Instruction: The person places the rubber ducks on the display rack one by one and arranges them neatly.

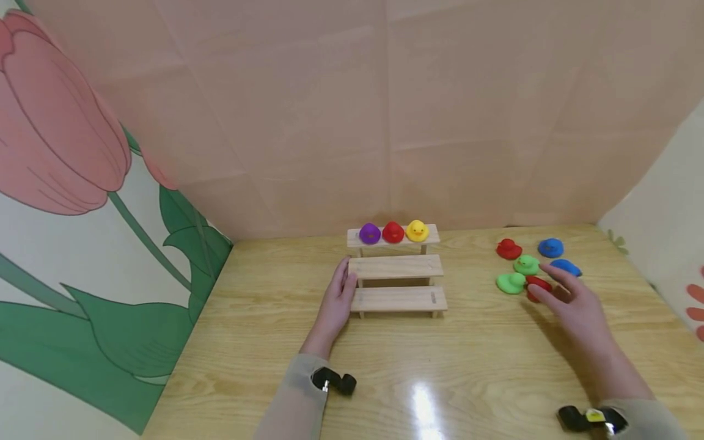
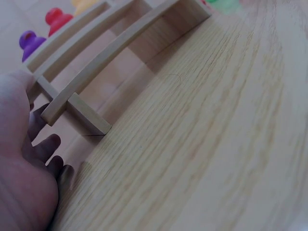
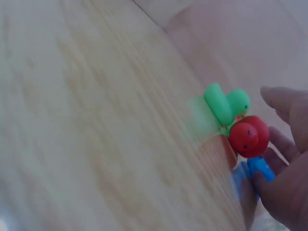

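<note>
A three-tier wooden stand [image 1: 397, 266] is in the middle of the head view. My left hand [image 1: 335, 296] holds its left end at the middle shelf; in the left wrist view, the lower fingers of that hand [image 2: 24, 154] curl loosely beside the stand's leg. A purple duck [image 1: 370, 233], a red duck [image 1: 393, 232] and a yellow duck [image 1: 417, 231] sit on the top shelf. On the right, my right hand [image 1: 577, 308] reaches over a red duck [image 3: 249, 136], thumb and fingers spread apart. A green duck [image 1: 511, 283] lies beside that red one.
Behind these are another green duck [image 1: 526, 264], a red duck [image 1: 509, 249] and two blue ducks, one at the back [image 1: 551, 247] and one by my fingers [image 1: 566, 267]. A pinkish cloth [image 1: 308, 122] hangs behind the wooden table [image 1: 253, 293]. Flower-patterned walls flank it.
</note>
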A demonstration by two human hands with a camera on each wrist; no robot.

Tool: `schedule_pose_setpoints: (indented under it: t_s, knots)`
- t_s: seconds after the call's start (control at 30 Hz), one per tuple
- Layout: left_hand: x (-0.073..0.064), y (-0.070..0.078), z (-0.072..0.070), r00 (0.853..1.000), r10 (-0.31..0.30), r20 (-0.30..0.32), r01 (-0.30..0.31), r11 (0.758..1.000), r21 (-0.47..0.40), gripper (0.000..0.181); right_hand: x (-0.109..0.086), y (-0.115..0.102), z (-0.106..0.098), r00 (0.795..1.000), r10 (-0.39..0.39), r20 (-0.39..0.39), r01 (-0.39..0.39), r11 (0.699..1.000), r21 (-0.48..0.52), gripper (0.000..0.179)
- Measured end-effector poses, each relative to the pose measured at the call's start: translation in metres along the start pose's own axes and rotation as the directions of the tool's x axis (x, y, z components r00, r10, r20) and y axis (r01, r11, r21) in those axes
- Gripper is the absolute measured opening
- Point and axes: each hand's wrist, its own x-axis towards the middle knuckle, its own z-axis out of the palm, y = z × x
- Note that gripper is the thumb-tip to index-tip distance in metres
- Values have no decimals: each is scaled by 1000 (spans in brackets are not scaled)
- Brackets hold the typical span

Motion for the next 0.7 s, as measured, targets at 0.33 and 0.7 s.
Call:
schedule_pose_setpoints:
  t_s: [0.33, 0.7]
  knots:
    - [-1, 0, -1, 1000, -3, -2, 3, 1000, 2, 62, 2, 8, 1, 994, -108, 29, 109, 992, -58, 60]
    - [-1, 0, -1, 1000, -2, 0, 2, 1000, 14, 66, 5, 12, -1, 984, -163, 72, 172, 974, -146, 58]
